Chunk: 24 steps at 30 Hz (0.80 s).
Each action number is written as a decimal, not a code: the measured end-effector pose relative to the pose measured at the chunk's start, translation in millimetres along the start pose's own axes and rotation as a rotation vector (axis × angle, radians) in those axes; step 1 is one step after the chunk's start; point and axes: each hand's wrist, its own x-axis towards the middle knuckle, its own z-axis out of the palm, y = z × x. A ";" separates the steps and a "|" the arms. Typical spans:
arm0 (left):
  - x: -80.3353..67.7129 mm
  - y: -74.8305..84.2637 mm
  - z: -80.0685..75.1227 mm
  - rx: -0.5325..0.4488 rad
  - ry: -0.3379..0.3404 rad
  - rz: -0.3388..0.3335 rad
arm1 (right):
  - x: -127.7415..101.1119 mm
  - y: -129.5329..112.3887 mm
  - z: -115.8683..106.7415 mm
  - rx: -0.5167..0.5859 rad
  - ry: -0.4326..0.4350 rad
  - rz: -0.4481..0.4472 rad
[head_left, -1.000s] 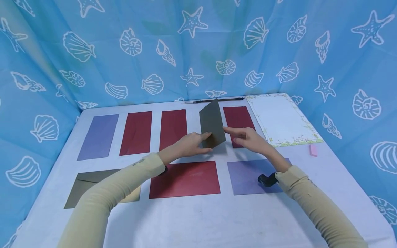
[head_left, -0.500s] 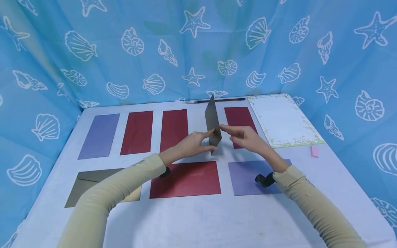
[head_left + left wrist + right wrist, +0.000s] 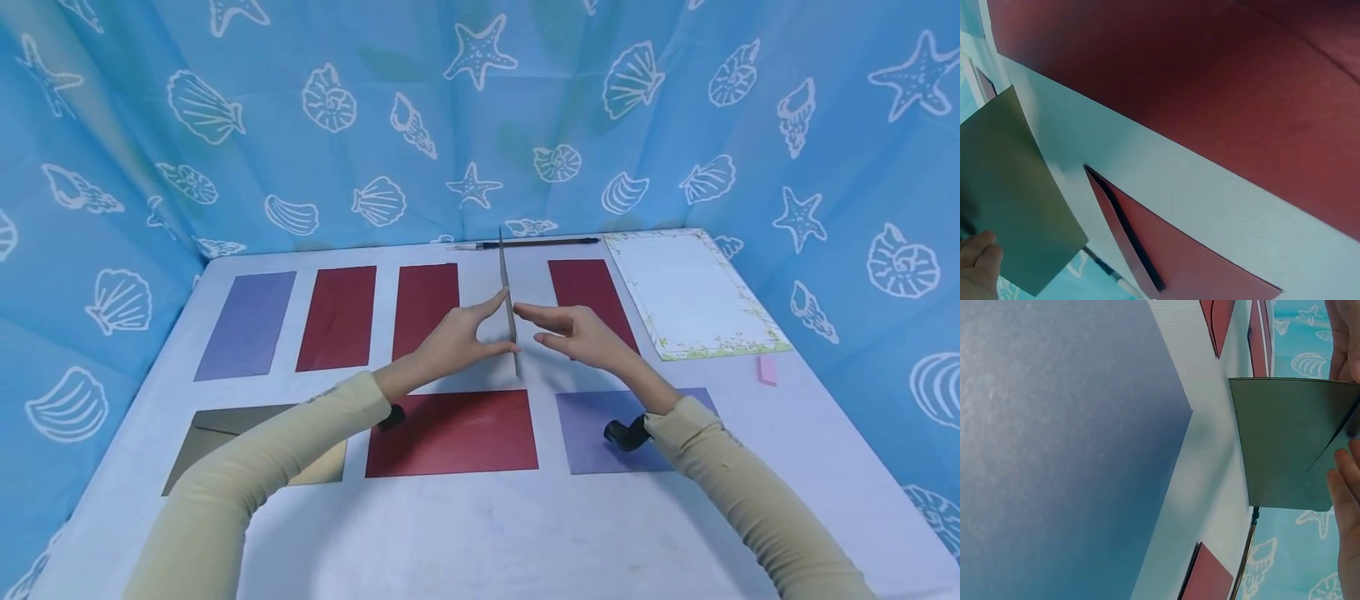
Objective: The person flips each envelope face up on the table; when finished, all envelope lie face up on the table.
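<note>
A grey-olive envelope (image 3: 508, 312) stands upright above the table, nearly edge-on in the head view. My left hand (image 3: 453, 337) holds it from the left, index finger against its face and thumb at its near edge. From the other side, my right hand (image 3: 581, 333) reaches to the envelope with fingers fairly straight, fingertips at its face or just beside it. In the right wrist view, a diagonal flap line crosses the envelope (image 3: 1291, 437), and the right hand's fingers (image 3: 1344, 481) lie by it. The left wrist view shows the envelope's plain side (image 3: 1016, 194).
Behind lie a purple envelope (image 3: 246, 325) and several red ones (image 3: 337, 317). In front are a gold-grey envelope (image 3: 217, 433), a red envelope (image 3: 457, 437) and a purple one (image 3: 585, 433). A brush (image 3: 551, 242), bordered sheet (image 3: 690, 292) and pink piece (image 3: 767, 370) lie beyond.
The grey-olive envelope has turned from showing its broad face to nearly edge-on. My right hand has shifted slightly left, and my left fingers are spread wider along it.
</note>
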 end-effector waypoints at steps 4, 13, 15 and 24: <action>-3.4 -1.5 -3.1 0.013 0.019 0.001 | 3.2 9.0 4.3 -0.010 -0.012 0.000; -12.2 -3.1 -7.4 0.019 0.068 -0.016 | 8.6 46.3 14.3 -0.053 -0.044 0.032; -13.7 -4.0 -7.5 0.032 0.076 -0.022 | 8.7 47.3 15.6 -0.062 -0.047 0.051; -17.8 -8.8 -7.0 0.040 0.092 -0.023 | 9.8 54.0 20.9 -0.107 -0.029 0.081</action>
